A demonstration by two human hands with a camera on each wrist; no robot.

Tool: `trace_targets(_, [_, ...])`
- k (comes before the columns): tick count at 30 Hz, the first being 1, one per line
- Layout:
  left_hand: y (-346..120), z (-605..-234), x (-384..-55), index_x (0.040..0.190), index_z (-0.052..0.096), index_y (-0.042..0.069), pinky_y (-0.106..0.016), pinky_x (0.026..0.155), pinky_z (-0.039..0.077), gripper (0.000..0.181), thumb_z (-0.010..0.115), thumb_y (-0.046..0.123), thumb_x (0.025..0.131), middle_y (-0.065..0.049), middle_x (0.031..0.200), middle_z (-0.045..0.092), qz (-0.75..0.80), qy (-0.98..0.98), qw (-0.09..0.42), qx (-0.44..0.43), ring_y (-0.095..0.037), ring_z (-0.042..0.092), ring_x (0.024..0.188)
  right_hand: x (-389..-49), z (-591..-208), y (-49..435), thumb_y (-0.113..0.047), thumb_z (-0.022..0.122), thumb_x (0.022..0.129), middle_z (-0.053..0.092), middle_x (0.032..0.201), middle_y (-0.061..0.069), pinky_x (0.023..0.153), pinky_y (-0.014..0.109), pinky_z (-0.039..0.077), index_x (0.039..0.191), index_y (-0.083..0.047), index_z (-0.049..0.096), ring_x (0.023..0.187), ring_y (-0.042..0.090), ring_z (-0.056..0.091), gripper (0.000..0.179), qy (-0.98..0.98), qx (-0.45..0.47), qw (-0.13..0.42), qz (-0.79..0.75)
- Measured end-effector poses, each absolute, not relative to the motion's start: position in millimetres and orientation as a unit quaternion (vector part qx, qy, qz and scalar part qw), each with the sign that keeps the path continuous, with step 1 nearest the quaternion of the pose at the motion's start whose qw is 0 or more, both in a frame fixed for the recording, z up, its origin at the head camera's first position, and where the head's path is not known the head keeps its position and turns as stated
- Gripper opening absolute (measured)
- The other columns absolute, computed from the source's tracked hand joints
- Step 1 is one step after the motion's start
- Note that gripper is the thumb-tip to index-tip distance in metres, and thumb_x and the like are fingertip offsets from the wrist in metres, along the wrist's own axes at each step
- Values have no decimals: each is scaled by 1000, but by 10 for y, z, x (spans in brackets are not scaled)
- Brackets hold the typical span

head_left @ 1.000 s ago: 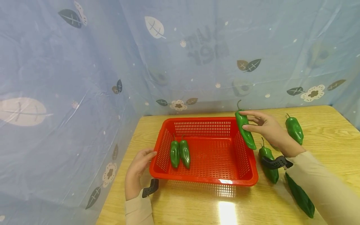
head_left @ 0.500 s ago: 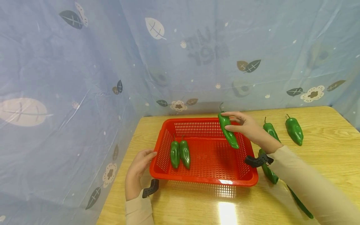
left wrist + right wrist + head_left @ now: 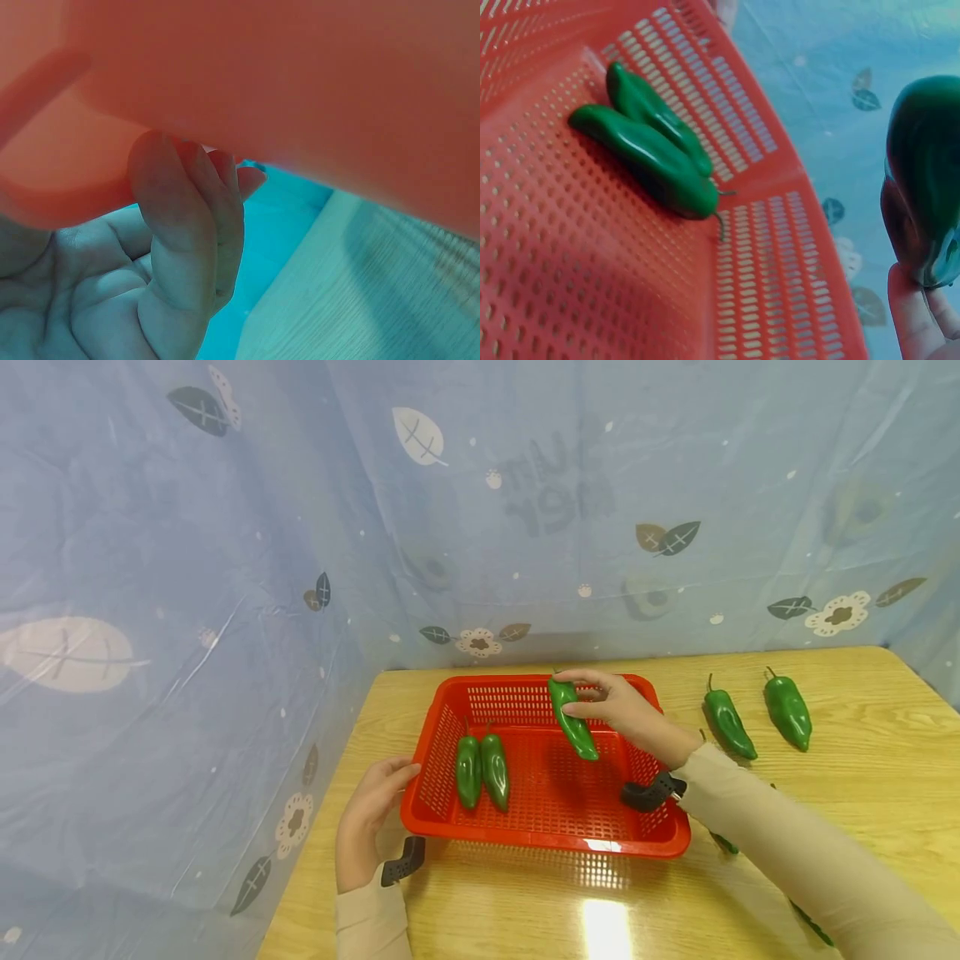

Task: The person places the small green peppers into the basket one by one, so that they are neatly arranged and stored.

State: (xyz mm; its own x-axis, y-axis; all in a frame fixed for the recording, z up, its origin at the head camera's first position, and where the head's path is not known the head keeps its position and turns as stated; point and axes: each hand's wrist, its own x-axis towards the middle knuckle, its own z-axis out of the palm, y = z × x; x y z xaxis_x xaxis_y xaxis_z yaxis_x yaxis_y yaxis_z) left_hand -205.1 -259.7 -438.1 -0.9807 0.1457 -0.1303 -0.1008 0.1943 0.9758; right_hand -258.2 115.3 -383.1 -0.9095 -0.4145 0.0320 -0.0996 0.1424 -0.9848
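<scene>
My right hand [image 3: 621,710] pinches a green chili pepper [image 3: 572,720] between thumb and fingers, above the red plastic basket [image 3: 543,841]. The pepper hangs tilted, its tip toward the lower right. In the right wrist view the held pepper [image 3: 930,169] looms large at the right edge with fingertips below it. Two more green peppers [image 3: 649,159] lie side by side at the basket's left end. My left hand [image 3: 372,802] grips the basket's left rim; the left wrist view shows its fingers [image 3: 180,225] curled up against the underside of the rim.
On the wooden table [image 3: 870,760] right of the basket lie a green pepper [image 3: 729,724] and another pepper [image 3: 787,710] farther right. More peppers are mostly hidden under my right forearm. A blue patterned sheet [image 3: 570,527] hangs behind and at left.
My right hand has carried the pepper leftward from over the basket's right rim to above its middle, and slightly lower. The left hand has stayed at the rim.
</scene>
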Motion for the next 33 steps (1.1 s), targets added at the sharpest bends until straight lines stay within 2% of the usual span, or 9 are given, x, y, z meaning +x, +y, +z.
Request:
trace_targets(7, [-2607, -4368, -2062, 120, 51, -17, -30, 76, 56, 35, 49, 9, 96, -15, 99, 66, 632, 769, 96, 15, -16, 65, 84, -2619, -3900, 901, -18, 69, 87, 46, 136, 12, 90, 45, 50, 134, -16, 52, 121, 33, 51, 51, 751, -162, 152, -621])
trace_targets(14, [-2603, -4367, -2071, 118, 52, -16, -29, 73, 56, 34, 49, 9, 96, -10, 93, 66, 636, 765, 100, 6, -14, 65, 81, -2664, -3986, 640, -15, 69, 86, 45, 136, 14, 87, 43, 51, 134, -17, 53, 121, 37, 51, 50, 775, -160, 150, -593])
trace_targets(26, [-2599, -4372, -2047, 119, 51, -17, -29, 75, 55, 34, 49, 9, 96, -13, 97, 66, 633, 767, 104, 15, -15, 65, 83, -2672, -4163, 405, -6, 67, 85, 50, 133, 21, 75, 41, 56, 132, -7, 54, 111, 38, 57, 48, 784, -161, 147, -581])
trace_targets(33, [-2599, -4388, -2041, 120, 50, -17, -32, 77, 56, 36, 50, 10, 96, -21, 103, 65, 631, 768, 104, 26, -19, 65, 87, -2687, -4287, 369, -7, 70, 84, 54, 130, 20, 79, 41, 55, 128, -5, 57, 114, 45, 54, 46, 814, -182, 113, -541])
